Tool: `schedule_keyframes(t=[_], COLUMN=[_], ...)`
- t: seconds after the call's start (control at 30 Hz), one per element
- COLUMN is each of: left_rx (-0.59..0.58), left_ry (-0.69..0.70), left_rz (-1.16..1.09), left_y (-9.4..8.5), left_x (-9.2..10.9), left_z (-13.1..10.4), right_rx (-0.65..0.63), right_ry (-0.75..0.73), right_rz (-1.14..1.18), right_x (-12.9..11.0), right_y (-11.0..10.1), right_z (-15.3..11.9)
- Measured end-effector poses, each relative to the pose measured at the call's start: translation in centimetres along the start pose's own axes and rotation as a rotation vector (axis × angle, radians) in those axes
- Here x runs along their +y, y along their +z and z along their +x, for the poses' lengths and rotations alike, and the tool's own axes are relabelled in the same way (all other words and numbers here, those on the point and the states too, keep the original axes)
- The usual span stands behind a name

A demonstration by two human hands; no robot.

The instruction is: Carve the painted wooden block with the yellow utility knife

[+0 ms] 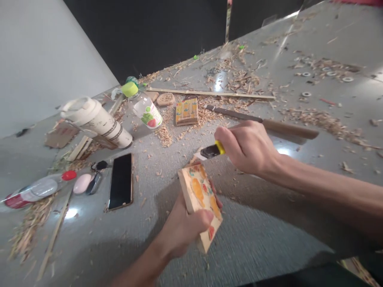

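My left hand (182, 225) grips a pale wooden block (202, 199) from its lower left side, thumb across the painted face. Orange, red and green shapes decorate that face, and the block is tilted above the table. My right hand (248, 147) is closed round a yellow and black utility knife (211, 151). The knife's blade points left, just above the block's upper end; whether it touches the wood I cannot tell. A second painted block (187, 112) lies farther back among the shavings.
On the grey table (155, 167) stand a tumbler (95, 121) and a green-capped bottle (146, 109). A phone (120, 181), a red-capped bottle (42, 189) and a pink object (82, 183) lie left. A long file (287, 128) lies behind my right hand, amid scattered shavings.
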State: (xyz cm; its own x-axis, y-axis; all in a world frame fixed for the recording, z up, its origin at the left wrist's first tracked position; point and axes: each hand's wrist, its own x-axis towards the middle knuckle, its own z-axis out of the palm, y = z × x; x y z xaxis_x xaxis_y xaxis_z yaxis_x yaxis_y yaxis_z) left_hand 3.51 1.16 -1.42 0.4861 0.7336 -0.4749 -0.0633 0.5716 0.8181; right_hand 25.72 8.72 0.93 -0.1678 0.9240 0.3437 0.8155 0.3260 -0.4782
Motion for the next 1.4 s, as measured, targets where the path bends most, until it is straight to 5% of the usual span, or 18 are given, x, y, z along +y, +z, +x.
schedule_keyframes(t=[0.23,0.4,0.53,0.63,0.77,1.0,1.23,1.4], left_rx=[0.039,0.103,0.072,-0.048,-0.09,-0.01,0.185,0.098], left_ry=[0.106,0.063,0.015,-0.089,-0.034,0.157,0.145,0.079], left_rz=[0.001,0.056,0.138,0.14,0.034,-0.218,-0.37,-0.397], left_y=[-0.8,-1.0,0.5,2.1,2.4,0.1,-0.6,-0.9], left_x=[-0.7,-0.8,-0.3,-0.5,-0.7,0.1,-0.1,0.0], left_z=[0.4,0.4,-0.6,-1.5,-1.6,0.5,1.7,2.1], right_rx=[-0.25,-0.265,-0.195,-0.039,0.218,0.057,0.025,0.001], right_ry=[-0.151,-0.197,-0.281,-0.137,0.067,0.011,0.06,0.083], right_rz=[0.059,0.076,0.078,-0.054,-0.184,-0.025,0.009,0.034], right_x=[-2.0,-2.5,-2.2,-0.9,0.9,0.1,0.9,1.2], right_y=[0.8,1.9,1.8,0.8,-0.7,-0.6,-0.5,-0.6], right_z=[-1.7,-2.8,-2.3,-0.8,0.7,-0.1,-0.1,-0.2])
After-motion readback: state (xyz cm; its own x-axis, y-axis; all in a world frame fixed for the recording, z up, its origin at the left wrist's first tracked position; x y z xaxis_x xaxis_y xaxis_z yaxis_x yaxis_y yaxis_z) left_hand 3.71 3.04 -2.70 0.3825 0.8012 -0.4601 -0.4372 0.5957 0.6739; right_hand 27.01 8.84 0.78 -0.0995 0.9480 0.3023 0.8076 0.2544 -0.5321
